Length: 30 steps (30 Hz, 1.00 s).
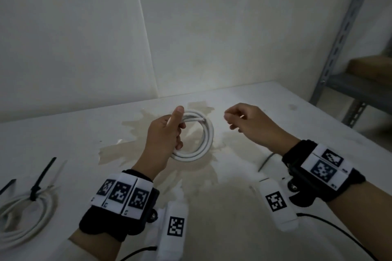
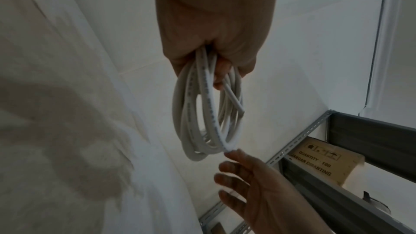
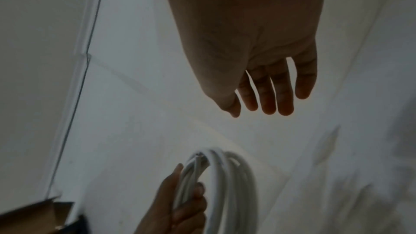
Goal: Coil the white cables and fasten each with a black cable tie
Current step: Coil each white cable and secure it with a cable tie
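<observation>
My left hand [image 1: 169, 131] grips a coiled white cable [image 1: 200, 142] at its left side, thumb up, holding it above the stained white table [image 1: 286, 110]. The wrist views show the coil [image 2: 191, 122] [image 3: 231, 184] hanging from the curled fingers [image 2: 221, 70], one cut end sticking out. To the right of the coil, my right hand [image 1: 237, 119] hovers empty with relaxed fingers [image 3: 268, 93], close to it without touching. A thin dark cable tie [image 1: 266, 161] lies on the table under the right wrist. At lower left lies another white coil [image 1: 27, 216] bound with a black cable tie [image 1: 39, 184].
Another black tie [image 1: 8, 185] pokes in at the left edge. A grey metal shelf rack [image 1: 347, 91] with a cardboard box [image 1: 369, 65] stands at the right, beyond the table edge. A white wall rises just behind the table.
</observation>
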Available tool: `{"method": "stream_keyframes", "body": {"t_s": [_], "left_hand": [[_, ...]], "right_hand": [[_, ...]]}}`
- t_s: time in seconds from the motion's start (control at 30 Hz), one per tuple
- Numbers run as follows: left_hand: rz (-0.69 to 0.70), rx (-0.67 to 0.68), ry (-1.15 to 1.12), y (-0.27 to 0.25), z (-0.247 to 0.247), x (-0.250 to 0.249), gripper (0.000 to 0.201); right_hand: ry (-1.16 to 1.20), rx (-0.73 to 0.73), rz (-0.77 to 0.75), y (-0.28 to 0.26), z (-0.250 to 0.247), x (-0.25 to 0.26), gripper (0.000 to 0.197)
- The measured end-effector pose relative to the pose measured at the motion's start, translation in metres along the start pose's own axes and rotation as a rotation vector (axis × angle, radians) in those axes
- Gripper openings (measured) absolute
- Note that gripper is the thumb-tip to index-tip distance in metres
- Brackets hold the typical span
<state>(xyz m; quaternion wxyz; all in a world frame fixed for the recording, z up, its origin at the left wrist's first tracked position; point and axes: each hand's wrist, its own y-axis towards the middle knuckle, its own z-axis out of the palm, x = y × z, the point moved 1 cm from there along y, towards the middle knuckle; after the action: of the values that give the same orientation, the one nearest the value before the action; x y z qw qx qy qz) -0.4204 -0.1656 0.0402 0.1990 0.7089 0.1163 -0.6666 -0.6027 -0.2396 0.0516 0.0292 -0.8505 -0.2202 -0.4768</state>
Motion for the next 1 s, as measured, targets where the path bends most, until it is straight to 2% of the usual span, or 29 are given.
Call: {"method": "stream_keyframes", "body": {"t_s": [0.07,0.13,0.3,0.4,0.5,0.63,0.77,1.0], "left_hand": [[-0.016,0.026,-0.005,0.0,0.012,0.004,0.045],[-0.04,0.045,-0.013,0.0,0.024,0.008,0.045],[-0.064,0.084,-0.022,-0.002,0.045,0.016,0.044],[-0.073,0.091,-0.016,-0.004,0.051,0.018,0.044],[-0.076,0.081,-0.012,-0.005,0.05,0.018,0.044],[-0.071,0.058,-0.008,-0.002,0.044,0.016,0.044],[-0.063,0.031,-0.006,0.0,0.036,0.014,0.044],[-0.064,-0.034,-0.029,0.004,0.011,0.014,0.043]], "right_hand": [[-0.142,-0.054,0.025,-0.007,-0.022,-0.02,0.013],[-0.284,-0.033,0.092,-0.015,-0.044,-0.041,0.01],[-0.696,0.174,0.27,-0.027,-0.071,-0.084,0.028],[-0.81,0.29,0.334,-0.029,-0.07,-0.096,0.042],[-0.808,0.369,0.346,-0.026,-0.064,-0.098,0.045],[-0.785,0.324,0.252,-0.017,-0.056,-0.093,0.017],[-0.699,0.289,0.146,-0.01,-0.043,-0.081,0.009],[-0.268,0.112,0.095,-0.003,-0.016,-0.054,0.012]]}}
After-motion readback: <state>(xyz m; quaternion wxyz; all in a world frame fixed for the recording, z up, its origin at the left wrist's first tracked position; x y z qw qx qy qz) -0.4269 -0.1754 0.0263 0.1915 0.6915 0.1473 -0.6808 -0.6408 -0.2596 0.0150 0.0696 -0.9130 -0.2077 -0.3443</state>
